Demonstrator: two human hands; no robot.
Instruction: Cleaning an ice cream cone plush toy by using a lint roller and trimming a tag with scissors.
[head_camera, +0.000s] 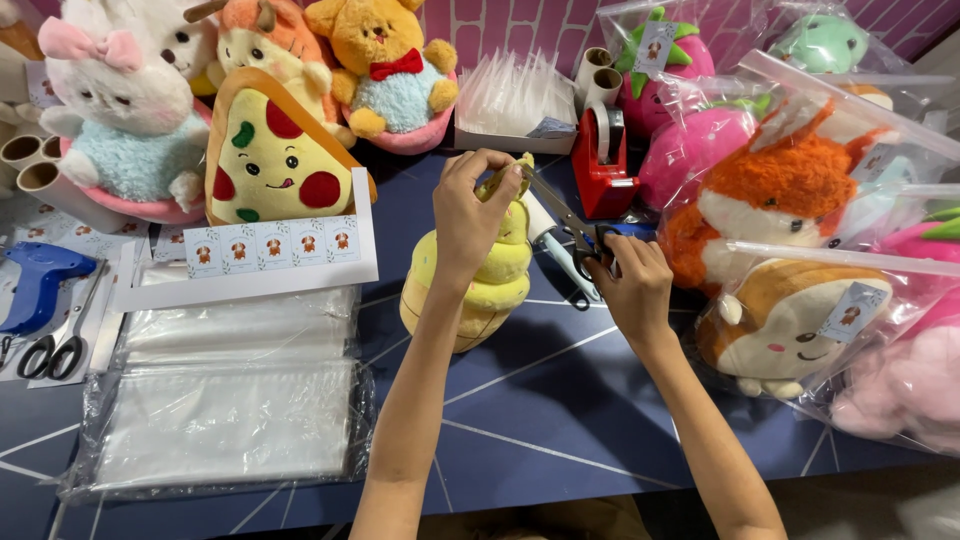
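Pinching yellow plush (487, 285) — left hand (468, 222), right hand (628, 290) holding scissors (568, 222)

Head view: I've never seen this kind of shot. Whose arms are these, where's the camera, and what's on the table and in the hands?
There is no machine here. The camera sits on a person's head and looks down at their own two bare arms over a dark blue table. The left hand pinches the top of a yellow plush toy standing upright. The right hand holds scissors, blades pointing at that top. Nearby: a stack of clear plastic bags, a red tape dispenser, a pizza-slice plush, and bagged plush toys on the right.
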